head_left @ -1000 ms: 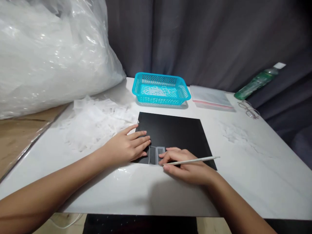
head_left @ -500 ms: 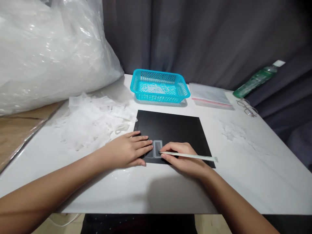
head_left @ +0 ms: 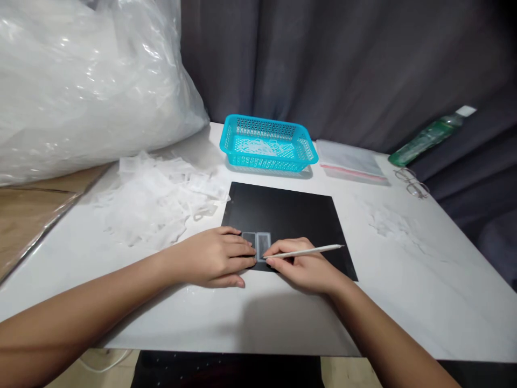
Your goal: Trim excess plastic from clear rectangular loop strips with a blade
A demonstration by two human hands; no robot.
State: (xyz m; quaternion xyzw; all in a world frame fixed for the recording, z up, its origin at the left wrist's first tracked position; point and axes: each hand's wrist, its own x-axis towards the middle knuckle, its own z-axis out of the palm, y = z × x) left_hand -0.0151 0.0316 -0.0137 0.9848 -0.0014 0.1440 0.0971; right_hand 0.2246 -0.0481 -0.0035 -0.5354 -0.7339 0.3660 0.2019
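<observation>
Left hand point(head_left: 218, 261): ours, flat, fingers spread, pressing the clear piece point(head_left: 258, 245) onto the black mat point(head_left: 291, 215).
Right hand point(head_left: 302, 267): closed round the stick point(head_left: 307, 251); tip now at the piece's edge.
Change: vs 1 s ago, stick swung from level to tip-down; we judge the picking has begun.
Basket point(head_left: 269, 143): well behind the mat on the surface point(head_left: 404, 269).

The left hand point(head_left: 216, 260) covers the near-left part of the clear strip point(head_left: 258, 243). The large plastic bag point(head_left: 81, 81) runs past the top and left edges. The contents of the blue basket point(head_left: 269, 143) are too small to identify.
</observation>
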